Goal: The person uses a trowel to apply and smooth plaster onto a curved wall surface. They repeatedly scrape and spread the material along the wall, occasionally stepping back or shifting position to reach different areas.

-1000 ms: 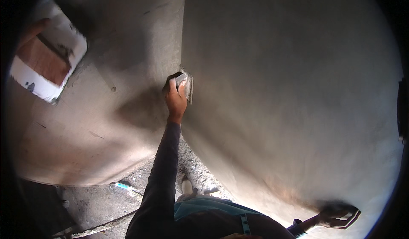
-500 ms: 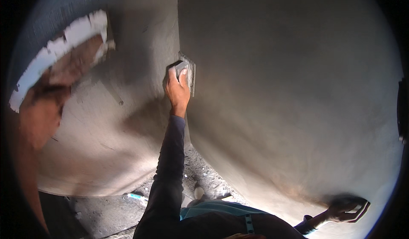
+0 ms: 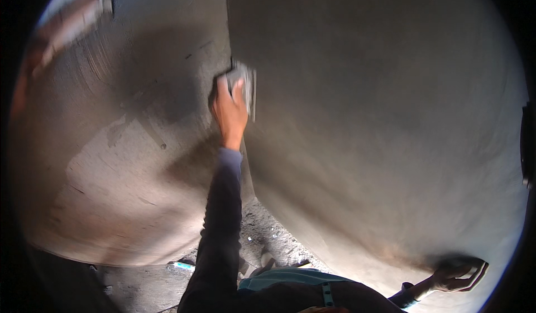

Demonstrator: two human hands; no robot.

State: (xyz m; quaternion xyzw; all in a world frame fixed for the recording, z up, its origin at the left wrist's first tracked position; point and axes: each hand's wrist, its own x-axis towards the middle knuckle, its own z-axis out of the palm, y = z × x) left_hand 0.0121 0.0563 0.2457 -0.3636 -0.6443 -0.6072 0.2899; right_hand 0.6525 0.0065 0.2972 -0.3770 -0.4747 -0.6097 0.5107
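A: Where is the hand float (image 3: 249, 90)?
B: Against the right wall (image 3: 357, 112), just beside the corner (image 3: 228, 28) where that wall meets the left wall (image 3: 125, 190). The left hand (image 3: 230, 111) is clamped on it.

A: And the right hand (image 3: 451, 278)?
B: Near the viewer and far to the right, by the same wall. Its fingers are partly spread with a gap between them, and I see nothing in it. I can't tell whether it touches the wall.

A: How would the float handle?
B: I'd judge it light and stiff: a flat plate with a grey block grip (image 3: 234, 75) on its back. It doesn't look fragile, though a damp grip could turn slippery. Take hold of the block, thumb on one side and fingers on the other, clear of the plate's edges.

A: Any containers?
B: None that I can make out. A blue-and-white object (image 3: 183, 266) lies on the rough floor (image 3: 262, 226), too small to identify; I can't say whether it holds anything.

A: What's at the far left?
B: A co-worker's bare arm (image 3: 21, 90) and a pale flat tool (image 3: 78, 27), both badly blurred.
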